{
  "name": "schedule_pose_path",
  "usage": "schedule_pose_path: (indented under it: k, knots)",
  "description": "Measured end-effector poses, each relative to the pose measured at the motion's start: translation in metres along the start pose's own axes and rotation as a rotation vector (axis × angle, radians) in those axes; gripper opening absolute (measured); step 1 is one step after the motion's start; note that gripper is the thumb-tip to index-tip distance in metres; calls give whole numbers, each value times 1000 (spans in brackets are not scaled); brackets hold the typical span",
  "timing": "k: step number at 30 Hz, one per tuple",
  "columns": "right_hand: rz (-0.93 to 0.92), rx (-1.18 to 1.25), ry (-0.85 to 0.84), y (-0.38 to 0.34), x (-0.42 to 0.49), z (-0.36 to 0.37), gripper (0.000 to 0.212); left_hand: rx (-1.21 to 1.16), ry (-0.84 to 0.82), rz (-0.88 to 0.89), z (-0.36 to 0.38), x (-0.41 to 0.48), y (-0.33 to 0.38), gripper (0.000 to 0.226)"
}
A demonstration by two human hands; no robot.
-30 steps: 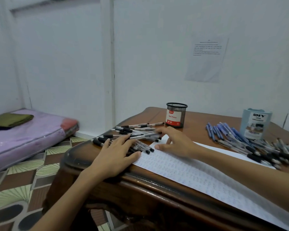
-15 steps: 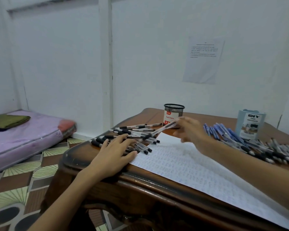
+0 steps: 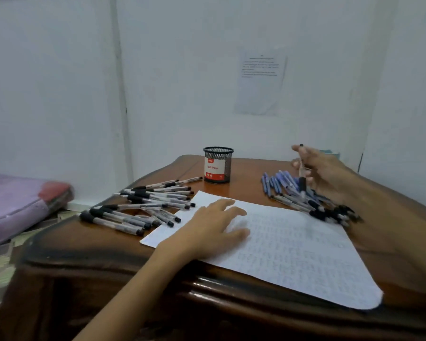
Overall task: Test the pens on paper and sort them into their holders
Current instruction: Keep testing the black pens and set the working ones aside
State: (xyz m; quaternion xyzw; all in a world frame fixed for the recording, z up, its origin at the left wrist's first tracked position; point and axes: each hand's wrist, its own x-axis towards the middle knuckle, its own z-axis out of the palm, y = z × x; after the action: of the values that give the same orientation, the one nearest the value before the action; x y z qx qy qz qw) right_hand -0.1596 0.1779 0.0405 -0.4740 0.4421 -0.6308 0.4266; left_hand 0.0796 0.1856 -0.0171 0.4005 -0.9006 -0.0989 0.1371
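Black-gripped pen now raised upright, pinched by right hand; left hand moved flat onto paper.

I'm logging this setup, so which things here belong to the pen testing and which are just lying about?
Job: pen in right hand, paper under left hand, black pens, blue pens, mesh holder.
Lying about: wall notice, mattress.

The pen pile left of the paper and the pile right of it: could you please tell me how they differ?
The left pile shows only clear pens with black caps; the right pile adds blue pens at its far end. No hand touches the left pile; the right hand holds a pen upright over the right pile. Both lie loose on the table, beside the paper.
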Motion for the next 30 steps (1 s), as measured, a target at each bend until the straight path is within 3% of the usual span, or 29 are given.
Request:
schedule_pose_path:
  k: [4,10,14,18,21,24,27,30]
  knots:
    - [-7,-83,123,9,5,-5,24,8,-119,-10,10,8,2,50]
    - [74,-128,144,19,5,-8,17,7,-99,-6,12,5,-2,50]
    - [-13,-212,171,13,-3,-3,28,6,-88,-6,12,4,-2,50]
    - [58,-92,145,9,-4,-1,49,-1,-92,-5,11,3,0,49]
    - [161,92,212,11,-3,-3,20,-4,-91,-4,10,1,1,49]
    - [182,157,297,11,2,-13,23,-4,-91,-1,10,1,0,48]
    - [185,115,239,13,-2,-21,9,-2,-84,5,10,2,0,48]
    - [251,84,53,20,-13,-22,22,10,-78,7,11,3,0,49]
